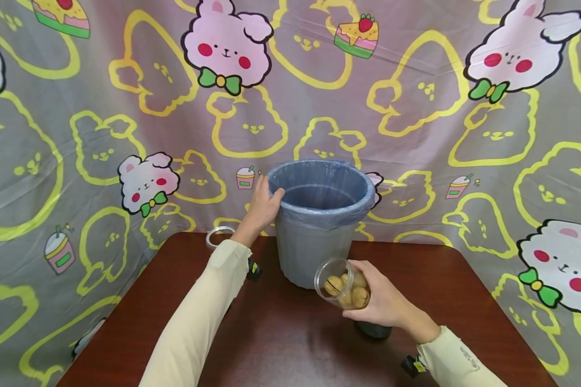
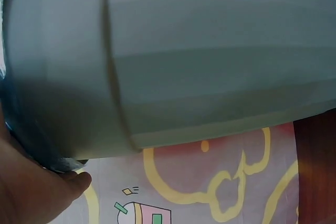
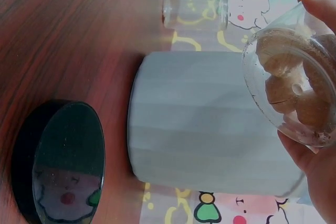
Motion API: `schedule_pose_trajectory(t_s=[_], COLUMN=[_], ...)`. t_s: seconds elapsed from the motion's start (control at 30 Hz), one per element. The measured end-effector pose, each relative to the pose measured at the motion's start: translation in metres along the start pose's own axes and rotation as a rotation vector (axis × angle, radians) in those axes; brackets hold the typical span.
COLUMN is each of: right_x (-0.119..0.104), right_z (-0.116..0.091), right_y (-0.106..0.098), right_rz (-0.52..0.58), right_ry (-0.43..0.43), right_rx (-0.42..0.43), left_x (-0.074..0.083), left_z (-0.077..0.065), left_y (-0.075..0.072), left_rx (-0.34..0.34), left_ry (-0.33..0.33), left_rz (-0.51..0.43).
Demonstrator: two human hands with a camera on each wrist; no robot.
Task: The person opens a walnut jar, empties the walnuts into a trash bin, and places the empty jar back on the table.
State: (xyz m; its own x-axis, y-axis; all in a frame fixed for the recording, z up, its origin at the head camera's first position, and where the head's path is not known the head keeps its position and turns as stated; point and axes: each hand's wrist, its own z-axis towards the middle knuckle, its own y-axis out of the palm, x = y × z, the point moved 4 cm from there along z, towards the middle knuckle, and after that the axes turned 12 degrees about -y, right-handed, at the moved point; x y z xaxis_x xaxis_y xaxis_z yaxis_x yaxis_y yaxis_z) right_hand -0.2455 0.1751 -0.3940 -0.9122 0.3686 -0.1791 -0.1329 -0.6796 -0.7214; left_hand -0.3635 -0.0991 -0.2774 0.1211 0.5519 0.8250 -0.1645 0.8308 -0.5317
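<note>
A grey trash bin stands upright on the table, with a blue plastic liner folded over its rim. My left hand grips the rim at the bin's left side; in the left wrist view the hand shows at the lower left, against the liner's edge. In front of the bin, my right hand holds a clear plastic jar, tilted with its mouth towards the left. Several walnuts lie inside it. The right wrist view shows the walnuts through the jar's base.
A round black lid lies on the table below my right hand. Behind my left forearm stands another clear jar, its rim showing in the head view. A patterned curtain hangs close behind the bin.
</note>
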Motion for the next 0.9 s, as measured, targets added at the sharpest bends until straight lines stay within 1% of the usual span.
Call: schedule_pose_trajectory(t_s=[0.1,0.2,0.37,0.47,0.67,0.77,0.9], right_x=[0.000,-0.002,-0.001,-0.003,-0.021,-0.028,-0.015], right_z=[0.001,0.002,0.006,0.010,0.025,0.031,0.028], right_y=[-0.002,-0.007,-0.015,-0.021,-0.040,-0.049,-0.050], right_rz=[0.005,0.035,0.090,0.102,0.107,0.098,0.079], right_ry=[0.007,0.017,0.026,0.021,0.007,0.010,0.029], right_rx=[-0.007,-0.011,0.008,0.024,0.058,0.061,0.064], left_x=[-0.001,-0.002,-0.002,-0.002,-0.001,-0.001,-0.001], left_z=[0.000,0.000,0.001,0.001,0.001,0.001,0.000], left_y=[0.001,0.001,0.003,0.004,0.005,0.004,0.004], left_rx=[0.011,0.017,0.021,0.027,0.033,0.033,0.034], left_ry=[0.005,0.008,0.005,0.002,-0.001,0.003,0.002], left_rz=[-0.005,-0.006,-0.001,0.003,0.017,0.016,0.020])
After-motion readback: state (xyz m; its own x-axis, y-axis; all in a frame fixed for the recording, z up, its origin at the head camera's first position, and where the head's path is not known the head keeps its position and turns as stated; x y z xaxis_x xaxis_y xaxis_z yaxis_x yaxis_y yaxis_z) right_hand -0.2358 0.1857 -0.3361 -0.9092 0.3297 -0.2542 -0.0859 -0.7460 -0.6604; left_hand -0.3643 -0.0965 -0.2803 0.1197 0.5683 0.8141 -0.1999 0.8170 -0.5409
